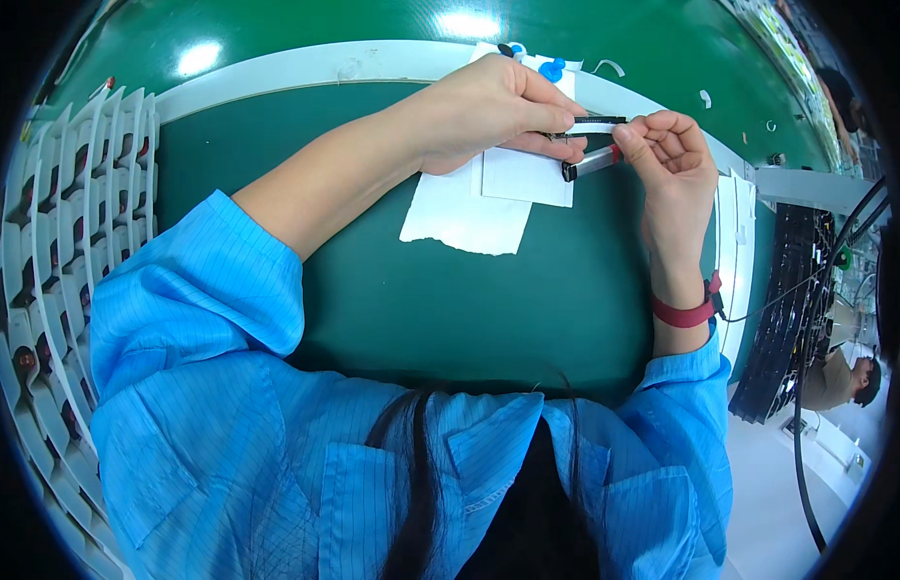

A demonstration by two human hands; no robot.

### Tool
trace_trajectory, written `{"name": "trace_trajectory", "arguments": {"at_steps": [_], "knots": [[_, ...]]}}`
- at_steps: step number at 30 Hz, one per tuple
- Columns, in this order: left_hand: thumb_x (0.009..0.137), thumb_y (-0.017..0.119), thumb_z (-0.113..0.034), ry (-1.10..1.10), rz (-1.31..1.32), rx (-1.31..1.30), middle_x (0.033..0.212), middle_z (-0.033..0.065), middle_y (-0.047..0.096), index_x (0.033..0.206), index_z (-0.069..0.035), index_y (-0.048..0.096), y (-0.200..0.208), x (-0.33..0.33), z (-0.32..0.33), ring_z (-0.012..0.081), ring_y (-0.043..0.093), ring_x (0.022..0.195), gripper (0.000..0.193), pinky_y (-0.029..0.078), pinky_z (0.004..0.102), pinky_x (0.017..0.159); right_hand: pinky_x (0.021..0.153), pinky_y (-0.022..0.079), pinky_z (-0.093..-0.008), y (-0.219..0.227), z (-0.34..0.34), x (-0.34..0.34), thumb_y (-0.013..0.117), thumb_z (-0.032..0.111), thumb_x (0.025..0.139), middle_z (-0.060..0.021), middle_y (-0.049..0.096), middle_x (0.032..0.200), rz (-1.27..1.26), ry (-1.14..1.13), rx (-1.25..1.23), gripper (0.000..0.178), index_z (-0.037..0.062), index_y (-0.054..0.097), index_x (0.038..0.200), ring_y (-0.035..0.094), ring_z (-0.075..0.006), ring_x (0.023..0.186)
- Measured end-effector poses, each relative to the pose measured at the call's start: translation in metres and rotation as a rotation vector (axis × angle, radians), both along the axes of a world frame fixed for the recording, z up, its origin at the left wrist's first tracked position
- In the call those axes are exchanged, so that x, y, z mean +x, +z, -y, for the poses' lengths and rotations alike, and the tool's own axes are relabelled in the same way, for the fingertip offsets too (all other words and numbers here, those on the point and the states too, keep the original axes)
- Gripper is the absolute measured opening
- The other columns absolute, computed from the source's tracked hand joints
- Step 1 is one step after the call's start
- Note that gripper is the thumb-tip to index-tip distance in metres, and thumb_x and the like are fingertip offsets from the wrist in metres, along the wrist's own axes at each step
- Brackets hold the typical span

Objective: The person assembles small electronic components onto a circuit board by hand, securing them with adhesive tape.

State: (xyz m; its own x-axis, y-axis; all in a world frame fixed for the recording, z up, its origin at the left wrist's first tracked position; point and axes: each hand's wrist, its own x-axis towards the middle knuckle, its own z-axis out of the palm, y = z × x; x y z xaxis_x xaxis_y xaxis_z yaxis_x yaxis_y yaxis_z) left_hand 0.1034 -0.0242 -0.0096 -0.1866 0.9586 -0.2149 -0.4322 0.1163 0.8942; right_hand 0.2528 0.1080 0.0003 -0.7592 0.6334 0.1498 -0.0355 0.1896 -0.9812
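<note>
Near the far edge of the green mat (450,319), a thin dark strip (600,121) with a white band along it stretches between my two hands. My left hand (498,108) is closed, pinching the strip's left end between thumb and fingers. At the strip's right end, the fingertips of my right hand (674,155) are pinched together on it. A short clear-and-red tool with a black end (591,164) slants just below the strip, close to my right fingers; whether they hold it cannot be made out. White paper sheets (466,215) lie beneath my hands, one with a torn edge.
Stacked white trays (68,261) holding small dark and red parts stand at the left. Blue knobbed items (552,70) sit beyond my left hand. A red wrist strap (684,311) with a cord circles my right wrist. Far right, another person (837,379) and black cables (801,454) show.
</note>
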Motion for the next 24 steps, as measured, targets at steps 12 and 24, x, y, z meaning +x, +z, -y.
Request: {"name": "trace_trajectory", "arguments": {"at_steps": [12, 24], "knots": [[0.088, 0.05, -0.014, -0.336, 0.229, 0.054, 0.089, 0.022, 0.061, 0.111, 0.012, 0.049, 0.02, -0.005, 0.006, 0.0232, 0.065, 0.077, 0.035, 0.057, 0.0224, 0.056, 0.072, 0.048, -0.0239, 0.033, -0.016, 0.003, 0.063, -0.004, 0.076, -0.007, 0.061, 0.081, 0.106, 0.401, -0.279, 0.022, -0.0004, 0.052, 0.095, 0.06, -0.0135, 0.074], [0.089, 0.051, -0.021, -0.284, 0.311, 0.008, 0.085, 0.0176, 0.062, 0.107, 0.01, 0.051, 0.01, -0.004, 0.001, 0.0163, 0.066, 0.072, 0.036, 0.056, 0.0172, 0.054, 0.067, 0.047, -0.0239, 0.021, -0.011, -0.002, 0.064, -0.003, 0.074, -0.0066, 0.061, 0.079, -0.047, 0.317, 0.786, 0.015, 0.0017, 0.055, 0.085, 0.06, -0.0166, 0.07]]}}
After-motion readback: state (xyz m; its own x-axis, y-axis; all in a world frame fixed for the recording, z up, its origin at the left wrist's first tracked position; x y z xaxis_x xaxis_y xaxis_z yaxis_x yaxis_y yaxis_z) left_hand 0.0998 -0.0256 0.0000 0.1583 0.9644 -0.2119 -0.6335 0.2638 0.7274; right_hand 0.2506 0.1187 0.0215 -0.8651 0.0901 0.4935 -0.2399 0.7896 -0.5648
